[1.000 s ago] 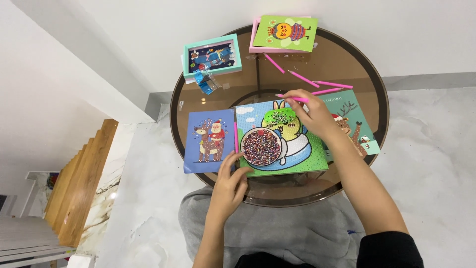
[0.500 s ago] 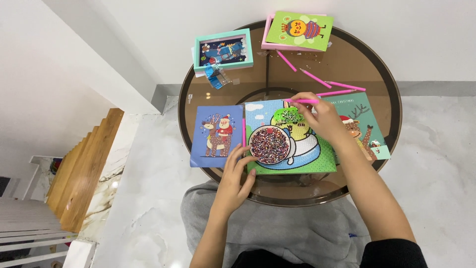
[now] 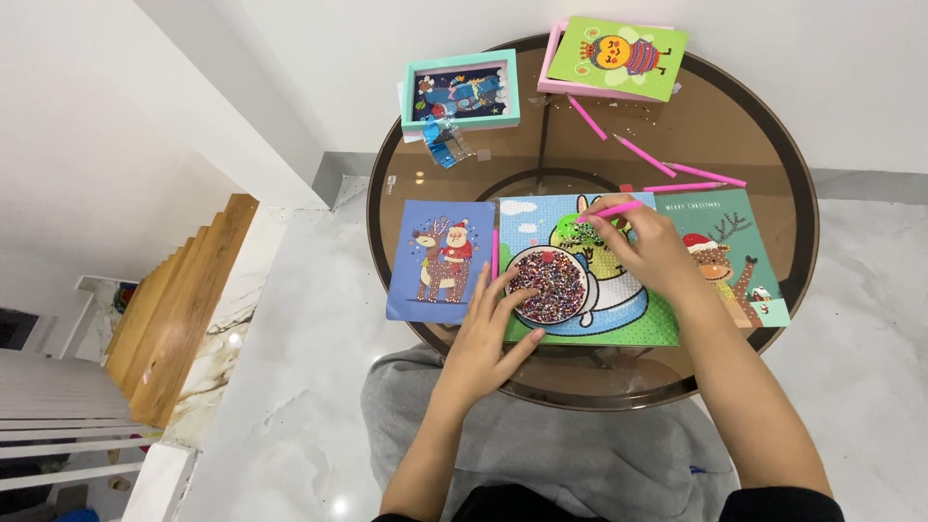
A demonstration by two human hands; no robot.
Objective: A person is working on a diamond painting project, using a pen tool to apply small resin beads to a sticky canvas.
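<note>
Seated at a round brown glass table (image 3: 735, 126), the right hand (image 3: 650, 249), fingers closed on a pink pen-like stick (image 3: 607, 210), had moved onto the green rabbit picture card (image 3: 638, 324); the left hand (image 3: 491, 333), fingers spread, steadied the white bowl of coloured beads (image 3: 547, 285).

This looks like a home. A round brown glass table (image 3: 773, 126) stands on a shiny white marble floor (image 3: 290, 319) beside wooden stairs (image 3: 179, 300), with colourful craft picture cards (image 3: 440, 261) lying on top.
</note>
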